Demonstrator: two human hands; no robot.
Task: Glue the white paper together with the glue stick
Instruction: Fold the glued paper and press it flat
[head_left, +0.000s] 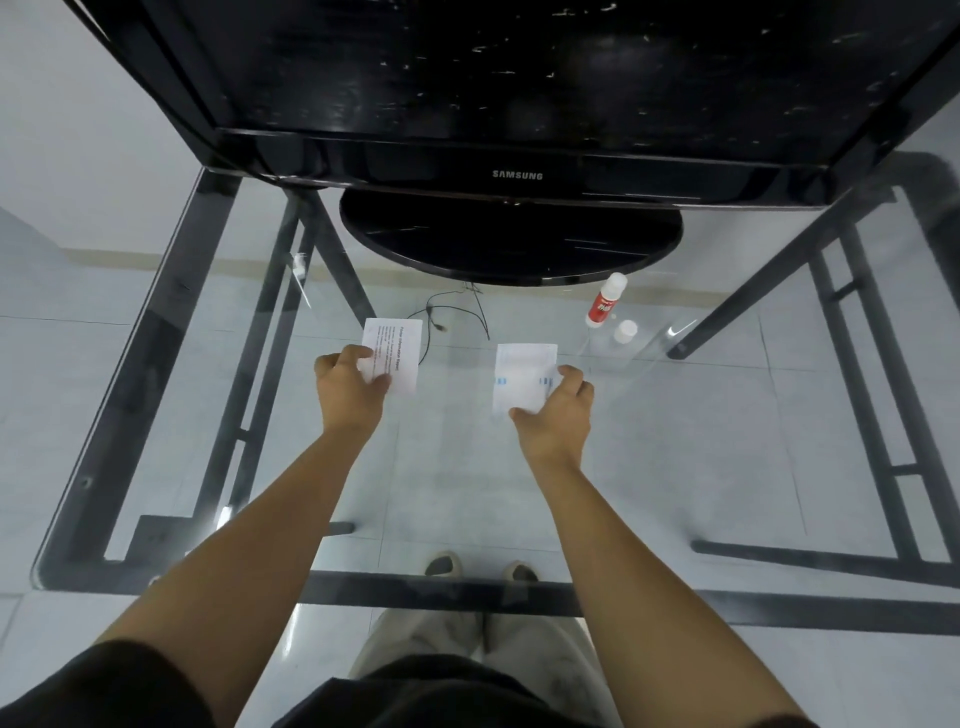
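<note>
Nearest, at the bottom edge, pale trousers (519, 654) and two shoes (441, 564) seen through the glass table (457, 467). Above the glass, two bare forearms stretched forward, well apart. Left hand (350, 387) with fingers curled, pinching the near left corner of the printed white paper (400, 353), thumb laid on top; the rest of that sheet jutting away from the hand, forward and to the right. Right hand (558, 410) likewise narrowed, pinching the near right corner of the second white paper (522, 374), thumb at the near edge, fingertips on the right edge beside small blue marks; the sheet spread forward and to the left of the hand. Between the two papers, a clear gap, no touching. Cannot tell whether either sheet rests on the glass or hangs just above it. Farther on, below the glass, a thin dark cable (457, 317) on the tiled floor. To the right and beyond the right hand, apart from it, the glue stick (605, 301), red-labelled with a white end, and just beside it a small white cap (625, 331); standing or lying, cannot tell. Farthest, the round black stand (509, 239) on the table and the black Samsung monitor (519, 78) above it.
</note>
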